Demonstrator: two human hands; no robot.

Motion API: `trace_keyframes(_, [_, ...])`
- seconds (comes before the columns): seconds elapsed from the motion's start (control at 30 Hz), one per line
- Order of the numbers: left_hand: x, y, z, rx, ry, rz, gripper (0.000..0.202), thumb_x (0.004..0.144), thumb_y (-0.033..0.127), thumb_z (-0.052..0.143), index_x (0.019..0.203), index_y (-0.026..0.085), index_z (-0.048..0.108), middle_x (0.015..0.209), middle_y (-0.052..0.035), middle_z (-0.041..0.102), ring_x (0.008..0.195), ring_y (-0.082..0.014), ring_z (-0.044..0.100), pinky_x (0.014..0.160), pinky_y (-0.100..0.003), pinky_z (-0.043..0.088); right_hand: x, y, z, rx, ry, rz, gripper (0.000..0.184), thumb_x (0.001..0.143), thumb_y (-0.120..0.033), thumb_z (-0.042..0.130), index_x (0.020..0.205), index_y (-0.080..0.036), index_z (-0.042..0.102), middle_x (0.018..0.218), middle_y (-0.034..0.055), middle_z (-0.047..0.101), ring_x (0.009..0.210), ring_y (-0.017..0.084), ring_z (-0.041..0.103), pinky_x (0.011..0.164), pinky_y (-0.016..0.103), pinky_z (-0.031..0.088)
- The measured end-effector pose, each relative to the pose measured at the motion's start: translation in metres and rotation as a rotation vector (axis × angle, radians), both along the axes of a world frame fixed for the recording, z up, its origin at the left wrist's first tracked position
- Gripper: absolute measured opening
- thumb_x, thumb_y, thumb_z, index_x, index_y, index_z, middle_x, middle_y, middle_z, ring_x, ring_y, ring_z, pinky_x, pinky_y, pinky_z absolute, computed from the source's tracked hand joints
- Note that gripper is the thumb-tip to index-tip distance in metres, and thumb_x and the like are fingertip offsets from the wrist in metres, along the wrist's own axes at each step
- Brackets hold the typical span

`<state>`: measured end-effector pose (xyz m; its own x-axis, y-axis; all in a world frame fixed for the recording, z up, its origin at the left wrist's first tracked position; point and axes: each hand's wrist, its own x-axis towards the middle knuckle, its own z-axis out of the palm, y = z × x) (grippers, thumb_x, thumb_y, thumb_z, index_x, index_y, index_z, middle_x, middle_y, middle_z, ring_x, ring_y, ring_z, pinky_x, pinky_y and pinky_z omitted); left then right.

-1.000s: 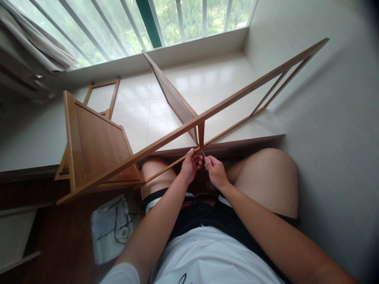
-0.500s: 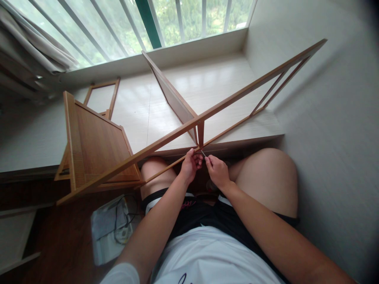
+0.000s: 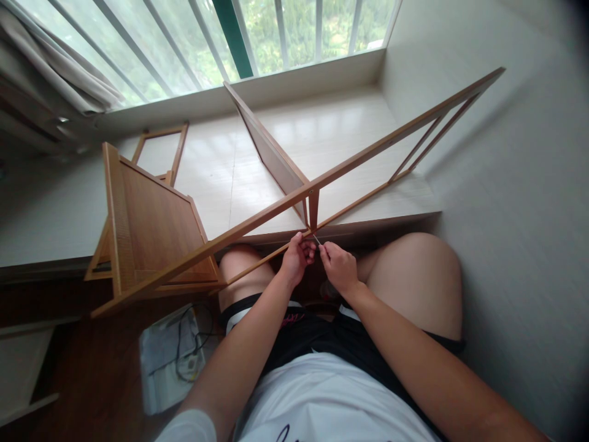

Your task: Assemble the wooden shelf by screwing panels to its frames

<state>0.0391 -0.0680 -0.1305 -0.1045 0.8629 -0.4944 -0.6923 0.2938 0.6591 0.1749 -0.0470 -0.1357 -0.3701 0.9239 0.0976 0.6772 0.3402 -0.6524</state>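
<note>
Your R hand (image 3: 339, 267) has its grip pinched on 1 thin metallic rod (image 3: 317, 240), tip at the long slim brown wood frame (image 3: 262, 216). L hand (image 3: 294, 261), fingers half-curled, touches it — can't tell if it's holding. 2 flat brown wood panels (image 3: 159, 215) nearby — frame crosses 1; smooth pale ledge (image 3: 207, 166) behind.

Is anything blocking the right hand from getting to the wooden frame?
Nothing visible does. Only the thin tool in the right hand spans the gap, its tip at the frame, the left hand beside it.
</note>
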Motion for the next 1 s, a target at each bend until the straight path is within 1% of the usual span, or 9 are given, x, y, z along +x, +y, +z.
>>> trace_keyframes(0.1, [0.000,0.000,-0.001,0.009,0.000,0.000,0.042,0.083,0.054,0.052,0.093,0.016,0.065,0.068,-0.0001,0.057,0.052,-0.0081,0.046,0.046,-0.021,0.031,-0.004,0.000,-0.002,-0.190,0.272,0.006,0.035,0.095,-0.042,0.040,0.070,-0.020,0.051,0.067,0.0026,0.054,0.059,0.014,0.045,0.056,0.027,0.026])
trace_keyframes(0.17, [0.000,0.000,-0.002,0.013,-0.004,-0.004,0.042,0.083,0.054,0.053,0.095,0.016,0.065,0.068,0.0000,0.057,0.052,-0.0082,0.046,0.046,-0.021,0.032,-0.008,-0.002,-0.002,-0.470,0.567,-0.003,0.037,0.094,-0.047,0.040,0.068,-0.021,0.046,0.059,-0.0011,0.046,0.052,0.012,0.039,0.051,0.025,0.026])
trace_keyframes(0.23, [0.000,0.000,-0.003,0.017,-0.006,-0.006,0.043,0.083,0.054,0.052,0.097,0.015,0.065,0.068,0.0003,0.056,0.051,-0.0084,0.046,0.046,-0.021,0.034,-0.011,-0.003,-0.001,-0.807,0.844,-0.009,0.037,0.092,-0.051,0.042,0.068,-0.022,0.040,0.055,-0.0045,0.040,0.045,0.010,0.029,0.044,0.024,0.021])
trace_keyframes(0.3, [0.001,0.000,-0.004,0.019,-0.009,0.000,0.044,0.083,0.054,0.052,0.098,0.015,0.065,0.068,0.0004,0.055,0.052,-0.0083,0.046,0.047,-0.022,0.035,-0.012,-0.004,0.002,-1.065,1.029,0.007,0.037,0.089,-0.053,0.046,0.070,-0.023,0.037,0.055,-0.0062,0.038,0.042,0.009,0.022,0.041,0.022,0.016])
trace_keyframes(0.4, [0.001,-0.001,-0.004,0.010,-0.014,0.011,0.045,0.083,0.055,0.052,0.097,0.015,0.065,0.068,0.0003,0.055,0.052,-0.0080,0.046,0.047,-0.021,0.035,-0.012,-0.005,0.007,-1.223,1.144,0.024,0.039,0.085,-0.053,0.053,0.070,-0.023,0.036,0.056,-0.0063,0.038,0.044,0.008,0.022,0.041,0.021,0.015])
trace_keyframes(0.53, [0.001,-0.001,-0.004,0.010,-0.020,0.018,0.044,0.083,0.055,0.053,0.096,0.014,0.066,0.069,-0.0001,0.055,0.052,-0.0077,0.047,0.046,-0.021,0.034,-0.012,-0.007,0.007,-1.242,1.191,-0.004,0.039,0.085,-0.053,0.054,0.069,-0.022,0.036,0.055,-0.0064,0.037,0.043,0.007,0.022,0.040,0.021,0.015])
trace_keyframes(0.63, [0.001,0.000,-0.004,0.012,-0.007,0.026,0.044,0.083,0.054,0.052,0.096,0.015,0.066,0.069,-0.0005,0.055,0.052,-0.0077,0.047,0.046,-0.020,0.034,-0.013,-0.011,0.003,-1.180,1.185,-0.028,0.037,0.085,-0.052,0.054,0.070,-0.023,0.037,0.054,-0.0069,0.038,0.042,0.007,0.022,0.039,0.021,0.015])
trace_keyframes(0.77, [0.001,0.000,-0.003,-0.004,0.015,0.021,0.045,0.083,0.055,0.052,0.099,0.016,0.066,0.068,-0.0006,0.056,0.052,-0.0082,0.047,0.046,-0.021,0.034,-0.015,-0.013,-0.003,-0.987,1.040,-0.091,0.038,0.086,-0.054,0.052,0.069,-0.022,0.041,0.052,-0.0071,0.039,0.040,0.007,0.023,0.038,0.021,0.015])
trace_keyframes(1.0, [0.000,0.000,-0.003,0.007,0.006,0.000,0.043,0.084,0.055,0.051,0.093,0.015,0.065,0.068,-0.0007,0.057,0.052,-0.0082,0.047,0.046,-0.021,0.033,-0.012,-0.006,-0.005,-0.559,0.734,-0.075,0.041,0.091,-0.052,0.044,0.066,-0.021,0.049,0.056,-0.0037,0.043,0.050,0.011,0.037,0.049,0.025,0.030])
